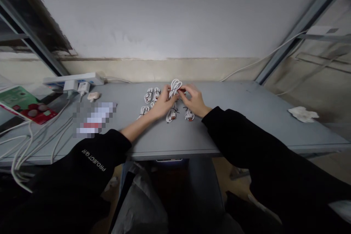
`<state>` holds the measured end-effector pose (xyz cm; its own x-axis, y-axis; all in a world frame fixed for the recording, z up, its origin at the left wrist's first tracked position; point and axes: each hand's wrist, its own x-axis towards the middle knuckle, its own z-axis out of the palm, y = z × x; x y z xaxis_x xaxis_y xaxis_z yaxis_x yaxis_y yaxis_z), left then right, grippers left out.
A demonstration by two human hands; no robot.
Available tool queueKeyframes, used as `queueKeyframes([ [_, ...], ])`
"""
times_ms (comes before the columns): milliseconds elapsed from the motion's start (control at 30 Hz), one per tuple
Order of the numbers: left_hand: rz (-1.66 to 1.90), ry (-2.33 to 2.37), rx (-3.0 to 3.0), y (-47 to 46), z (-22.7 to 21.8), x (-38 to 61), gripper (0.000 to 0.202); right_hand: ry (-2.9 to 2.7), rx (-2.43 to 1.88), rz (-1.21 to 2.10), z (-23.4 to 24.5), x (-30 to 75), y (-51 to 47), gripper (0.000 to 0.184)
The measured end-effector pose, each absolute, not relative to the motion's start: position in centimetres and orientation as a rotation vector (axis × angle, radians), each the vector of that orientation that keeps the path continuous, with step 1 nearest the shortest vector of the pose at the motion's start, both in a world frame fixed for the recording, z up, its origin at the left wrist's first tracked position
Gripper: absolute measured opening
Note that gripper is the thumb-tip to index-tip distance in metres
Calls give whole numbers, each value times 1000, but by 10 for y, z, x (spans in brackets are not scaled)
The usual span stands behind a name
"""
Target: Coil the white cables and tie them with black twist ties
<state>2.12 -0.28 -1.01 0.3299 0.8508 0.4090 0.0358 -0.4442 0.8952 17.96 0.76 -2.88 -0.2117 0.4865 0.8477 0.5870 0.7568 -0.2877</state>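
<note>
The left hand (163,104) and the right hand (194,99) meet on a white coiled rubber cable (174,87), held between them. Their fingers (183,89) are together, clamped on the loops from both sides. Cable looks light, soft, a bit springy, maybe slippery; best hold is at middle of coil, near the thin black tie (172,89). Just below the fingers lie a white cable coil (170,116) and a second coil (189,115), w/ black ties; left of the fingers are three more white coils (148,95), all on the smooth grey worktop (246,117).

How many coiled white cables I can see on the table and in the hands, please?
6: one coil between the left hand and right hand, two further back, one far left, two nearer. The left hand may hide more.
</note>
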Motion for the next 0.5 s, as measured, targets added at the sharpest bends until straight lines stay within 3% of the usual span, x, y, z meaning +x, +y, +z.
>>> queueKeyframes([
  [500,1407,1059,1924,2,-14,19,25,-1956,-878,-390,-24,179,4,23],
])
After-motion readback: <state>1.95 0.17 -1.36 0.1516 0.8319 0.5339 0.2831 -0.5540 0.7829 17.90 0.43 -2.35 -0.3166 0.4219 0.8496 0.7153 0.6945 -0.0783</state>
